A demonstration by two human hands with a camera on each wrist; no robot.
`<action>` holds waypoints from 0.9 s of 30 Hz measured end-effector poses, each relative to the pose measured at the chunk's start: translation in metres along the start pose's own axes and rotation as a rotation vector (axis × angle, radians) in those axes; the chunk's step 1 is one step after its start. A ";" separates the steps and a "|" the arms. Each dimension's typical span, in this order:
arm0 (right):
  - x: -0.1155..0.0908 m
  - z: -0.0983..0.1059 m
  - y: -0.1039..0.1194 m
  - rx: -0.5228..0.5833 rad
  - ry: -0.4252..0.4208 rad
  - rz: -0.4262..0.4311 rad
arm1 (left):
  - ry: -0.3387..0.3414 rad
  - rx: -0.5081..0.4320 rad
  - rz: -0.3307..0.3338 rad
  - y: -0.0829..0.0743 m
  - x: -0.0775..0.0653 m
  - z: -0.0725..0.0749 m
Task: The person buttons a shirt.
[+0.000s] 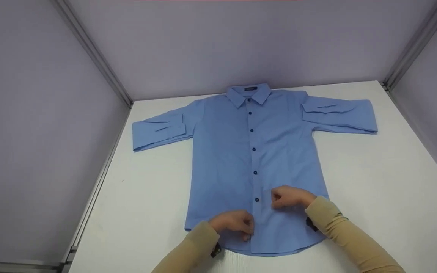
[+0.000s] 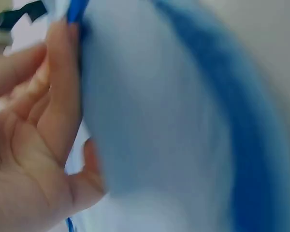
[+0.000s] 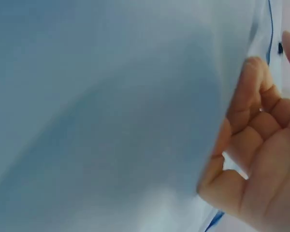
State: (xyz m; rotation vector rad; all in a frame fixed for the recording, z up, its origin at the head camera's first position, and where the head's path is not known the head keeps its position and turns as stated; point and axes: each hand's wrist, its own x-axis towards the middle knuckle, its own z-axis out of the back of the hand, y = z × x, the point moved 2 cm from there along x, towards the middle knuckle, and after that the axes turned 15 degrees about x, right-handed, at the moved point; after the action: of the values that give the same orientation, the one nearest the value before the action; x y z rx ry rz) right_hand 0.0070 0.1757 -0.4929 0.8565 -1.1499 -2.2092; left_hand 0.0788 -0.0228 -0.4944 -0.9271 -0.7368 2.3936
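Observation:
A light blue button-up shirt [image 1: 222,159] lies front side up, collar pointing away, with dark buttons down its placket and both sleeves folded back. My left hand [image 1: 235,222] is at the lower placket, its fingers bent and pinching the cloth near the hem. Up and to the right of it, my right hand [image 1: 288,196] curls its fingers against the shirt beside a button. In the left wrist view, the left hand [image 2: 34,130] meets blurred blue fabric. Fingertips and thumb of the right hand [image 3: 261,140] bear on the cloth in the right wrist view. The gripped folds are partly hidden.
The shirt is spread on a white table [image 1: 139,204]. Pale grey panels [image 1: 218,45] rise behind it and at both sides, joined by metal corner rails [image 1: 93,53]. The left sleeve in view [image 1: 157,131] and the other sleeve [image 1: 340,113] stretch outward.

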 end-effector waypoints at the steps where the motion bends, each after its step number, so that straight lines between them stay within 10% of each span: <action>1: -0.002 0.007 -0.003 -0.031 -0.046 0.017 | -0.039 -0.033 0.005 0.006 -0.002 0.007; 7: -0.021 0.049 -0.026 -0.410 -0.338 0.027 | -0.524 0.403 0.167 0.056 -0.015 0.056; 10: -0.032 0.056 -0.038 -0.481 -0.274 -0.083 | -0.461 0.625 0.300 0.078 -0.021 0.063; 16: -0.041 0.058 -0.039 -0.545 -0.187 -0.176 | -0.270 0.727 0.330 0.089 -0.030 0.066; 27: -0.004 0.161 -0.058 -0.405 -0.526 -0.211 | -0.496 0.538 0.544 0.125 0.004 0.150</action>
State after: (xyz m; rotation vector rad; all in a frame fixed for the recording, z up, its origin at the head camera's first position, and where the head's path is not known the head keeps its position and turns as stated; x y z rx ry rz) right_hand -0.1156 0.2934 -0.4694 0.2373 -0.7908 -2.8113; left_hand -0.0593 -0.1601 -0.4800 -0.3271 0.0570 3.1158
